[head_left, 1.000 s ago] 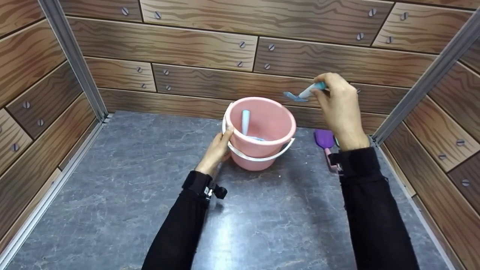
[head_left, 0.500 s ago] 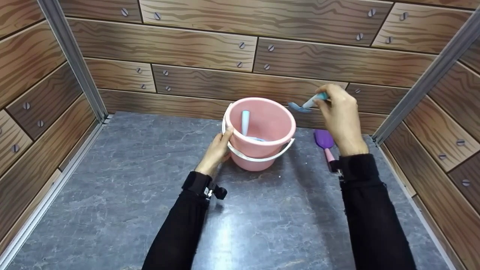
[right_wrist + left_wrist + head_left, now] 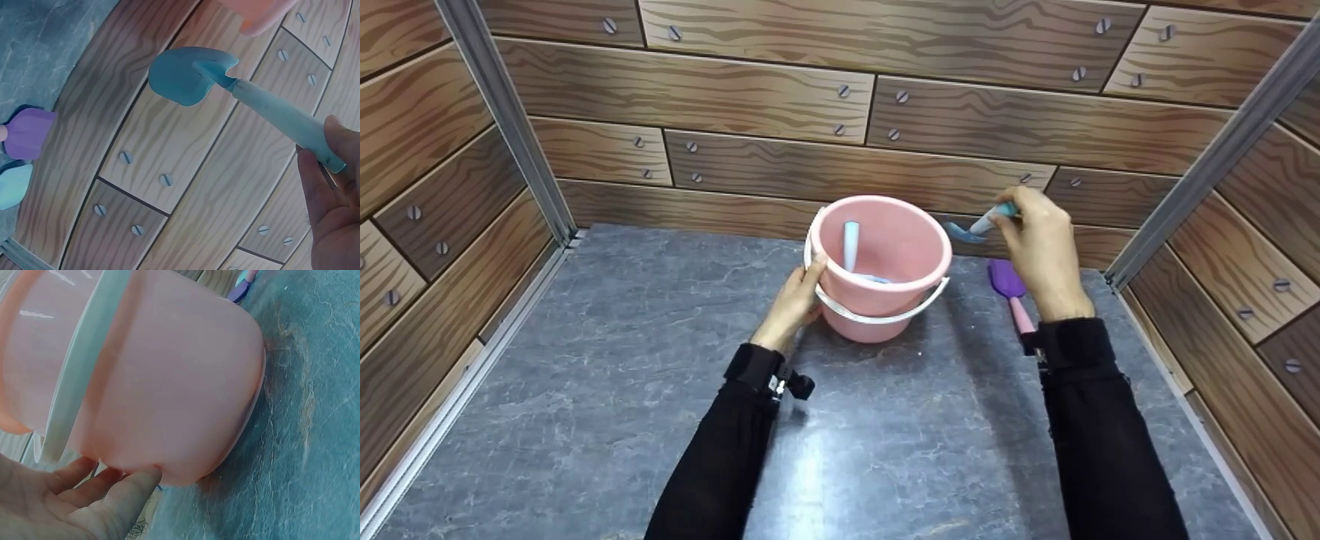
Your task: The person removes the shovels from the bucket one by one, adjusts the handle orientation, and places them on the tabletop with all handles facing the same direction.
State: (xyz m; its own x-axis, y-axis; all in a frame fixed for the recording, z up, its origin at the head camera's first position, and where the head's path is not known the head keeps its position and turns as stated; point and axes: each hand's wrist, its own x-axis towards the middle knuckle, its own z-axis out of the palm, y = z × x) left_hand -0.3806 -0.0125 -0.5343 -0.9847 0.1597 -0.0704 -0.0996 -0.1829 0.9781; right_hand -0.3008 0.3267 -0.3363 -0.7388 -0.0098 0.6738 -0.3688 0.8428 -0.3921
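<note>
My left hand [image 3: 791,304] grips the pink bucket [image 3: 877,300] by its left side, thumb up at the rim. In the left wrist view, fingertips press against the bucket's wall [image 3: 169,382]. Inside the bucket stands a light blue handle [image 3: 850,246], with a pale blue piece low down near it. Right of the rim and in the air, my right hand [image 3: 1042,251] pinches a small blue toy shovel [image 3: 281,115] by the end of its pale handle. The shovel's blue blade [image 3: 183,76] points away from the fingers, towards the bucket's side.
A purple toy shovel [image 3: 1006,279] with a pink handle lies on the grey floor [image 3: 660,360] by the back wall, partly under my right wrist in the head view. A mint-green blade [image 3: 14,185] lies beside it. Wood-plank walls [image 3: 780,161] with metal corner strips enclose the floor.
My right hand has come down and a little to the right with the toy shovel, whose blade now shows lower beside the bucket's rim. The left hand and bucket stay in place.
</note>
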